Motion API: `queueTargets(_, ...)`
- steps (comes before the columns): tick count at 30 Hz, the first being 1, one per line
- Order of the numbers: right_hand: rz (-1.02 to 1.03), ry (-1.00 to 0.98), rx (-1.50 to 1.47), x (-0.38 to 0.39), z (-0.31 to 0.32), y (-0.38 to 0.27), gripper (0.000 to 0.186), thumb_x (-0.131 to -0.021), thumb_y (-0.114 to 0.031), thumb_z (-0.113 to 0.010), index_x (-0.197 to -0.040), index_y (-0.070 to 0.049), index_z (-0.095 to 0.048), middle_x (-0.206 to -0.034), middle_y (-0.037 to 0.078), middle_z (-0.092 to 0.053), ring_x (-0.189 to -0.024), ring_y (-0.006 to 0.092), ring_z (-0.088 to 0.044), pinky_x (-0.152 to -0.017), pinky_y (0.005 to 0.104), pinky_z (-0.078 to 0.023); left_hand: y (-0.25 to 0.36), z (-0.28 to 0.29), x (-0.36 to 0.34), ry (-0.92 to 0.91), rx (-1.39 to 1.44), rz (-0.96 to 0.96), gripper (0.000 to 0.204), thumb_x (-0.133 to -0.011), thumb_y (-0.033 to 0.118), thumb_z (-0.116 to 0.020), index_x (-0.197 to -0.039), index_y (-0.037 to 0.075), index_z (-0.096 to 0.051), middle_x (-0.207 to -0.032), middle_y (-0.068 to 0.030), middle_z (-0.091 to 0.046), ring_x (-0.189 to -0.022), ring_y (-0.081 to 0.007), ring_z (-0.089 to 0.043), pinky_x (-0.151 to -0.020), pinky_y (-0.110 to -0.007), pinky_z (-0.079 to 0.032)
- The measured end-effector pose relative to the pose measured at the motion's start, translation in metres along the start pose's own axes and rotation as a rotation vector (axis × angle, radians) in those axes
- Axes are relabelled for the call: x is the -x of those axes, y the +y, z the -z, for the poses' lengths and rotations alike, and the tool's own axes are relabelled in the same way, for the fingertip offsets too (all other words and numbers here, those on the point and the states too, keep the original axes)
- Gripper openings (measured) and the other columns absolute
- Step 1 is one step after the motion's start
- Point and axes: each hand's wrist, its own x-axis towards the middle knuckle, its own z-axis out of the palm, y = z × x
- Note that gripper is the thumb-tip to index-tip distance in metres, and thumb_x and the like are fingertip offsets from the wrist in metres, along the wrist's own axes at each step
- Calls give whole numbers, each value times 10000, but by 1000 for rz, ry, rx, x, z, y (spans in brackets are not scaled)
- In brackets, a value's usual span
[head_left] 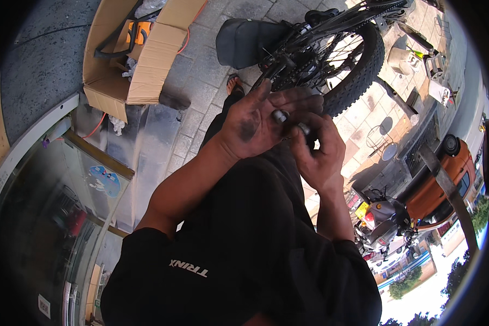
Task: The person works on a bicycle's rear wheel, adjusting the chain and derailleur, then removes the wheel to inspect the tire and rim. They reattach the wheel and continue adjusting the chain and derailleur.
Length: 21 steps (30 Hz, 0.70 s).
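Grey paving stones (201,76) lie under bicycle (331,49) and cardboard box (141,60).

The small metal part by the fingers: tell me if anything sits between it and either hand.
Nothing visible does. The small metal part lies against the left hand fingers, and the right hand pinches a second dark piece right beside it.

Grease-blackened left hand (250,127) and right hand (318,152) pinch a small, dull-grey metal part (280,116). Behind them: knobbly matt rubber tyre (358,70), thin bright wire spokes (339,54), rough paving stones (201,70), and a creased brown cardboard box (146,60).
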Motion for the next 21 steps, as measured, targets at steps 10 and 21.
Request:
queueTargets(10,-376,115,-622,37,40,22,194,-979,-71,-644,-1139,37,-632,-816,9,-615,-670,60,-547,-609,220,-455,-40,-21,-19,67,7,60,775,-1079,579,-264,-1573,-16,-319,-1654,-224,-276,-1557,-367,-211,-1271,-475,-201)
queueTargets(21,177,256,129,79,70,55,307,-831,-58,-791,-1129,-58,-716,-799,81,-617,-586,209,-598,-533,324,-486,-106,-39,-31,97,-129,62,743,-1071,519,-291,-1586,-16,-285,-1659,-244,-251,-1570,-359,-171,-1285,-461,-159)
